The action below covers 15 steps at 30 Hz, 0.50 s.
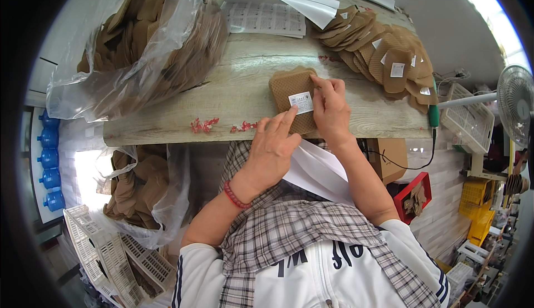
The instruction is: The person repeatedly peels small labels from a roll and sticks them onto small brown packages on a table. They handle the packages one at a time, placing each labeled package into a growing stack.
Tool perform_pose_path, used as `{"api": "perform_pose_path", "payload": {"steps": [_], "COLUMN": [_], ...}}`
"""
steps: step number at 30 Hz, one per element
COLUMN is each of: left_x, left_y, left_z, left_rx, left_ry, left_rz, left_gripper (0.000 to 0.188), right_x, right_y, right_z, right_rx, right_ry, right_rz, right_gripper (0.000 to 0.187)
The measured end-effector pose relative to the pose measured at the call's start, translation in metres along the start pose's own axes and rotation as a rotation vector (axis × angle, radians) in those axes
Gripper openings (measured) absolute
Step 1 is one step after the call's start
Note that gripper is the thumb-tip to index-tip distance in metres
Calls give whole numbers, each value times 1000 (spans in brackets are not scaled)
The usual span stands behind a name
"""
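The brown mesh pad (282, 88) is lying flat on the counter (239, 94), near its front edge and straight ahead of the person, with its near end reaching close to that edge. Its long axis is running roughly away from the body, the far end leaning a little to the left, and layered edges at the far left corner are suggesting more than 1 pad in the stack. A white label (301, 102) is sitting on the top face, toward the right side, and both hands are meeting around it. The left hand (271, 149) is coming in from the near left, fingers loosely spread and gripping nothing, with its index fingertip resting at the label's lower left corner. The right hand (334, 110) is standing along the pad's right side, its index finger bent onto the far right edge and its thumb lying beside the label; the other fingers are curling in, and whether it is pinching the pad or only steadying it, I cannot tell. So the right hand is lying nearer the far end, the left nearer the near end, the label sitting between them. Beyond to the right, labelled pads (403, 49) are lying in an overlapping pile.
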<state>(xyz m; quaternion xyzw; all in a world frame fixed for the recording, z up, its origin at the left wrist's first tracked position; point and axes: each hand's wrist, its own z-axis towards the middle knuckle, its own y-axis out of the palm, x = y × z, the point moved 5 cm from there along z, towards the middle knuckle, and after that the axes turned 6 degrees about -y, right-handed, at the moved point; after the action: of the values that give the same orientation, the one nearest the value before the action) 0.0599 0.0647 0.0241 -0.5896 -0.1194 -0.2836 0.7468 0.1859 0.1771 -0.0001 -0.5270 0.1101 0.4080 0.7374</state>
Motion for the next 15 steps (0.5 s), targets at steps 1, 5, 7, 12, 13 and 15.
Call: {"api": "perform_pose_path", "payload": {"steps": [1, 5, 7, 12, 13, 15], "left_x": [-1, -6, -5, -5, -5, -3], "left_y": [0, 4, 4, 6, 5, 3], "left_z": [1, 6, 7, 6, 5, 4], "left_rx": [2, -21, -32, -21, -17, -17], "left_ry": [-2, -1, -2, 13, 11, 13], "left_rz": [-7, -6, 7, 22, 27, 4], "left_gripper": [5, 6, 7, 7, 7, 6], "right_x": [3, -1, -2, -4, -8, -4], "right_y": [0, -4, -3, -4, -6, -6], "right_z": [1, 4, 7, 11, 11, 7], "right_rx": [1, 22, 25, 110, 143, 220], "right_ry": [6, -14, -17, -142, -213, -254], "right_rz": [37, 43, 16, -1, -10, 186], "right_gripper": [28, 16, 11, 5, 5, 6]}}
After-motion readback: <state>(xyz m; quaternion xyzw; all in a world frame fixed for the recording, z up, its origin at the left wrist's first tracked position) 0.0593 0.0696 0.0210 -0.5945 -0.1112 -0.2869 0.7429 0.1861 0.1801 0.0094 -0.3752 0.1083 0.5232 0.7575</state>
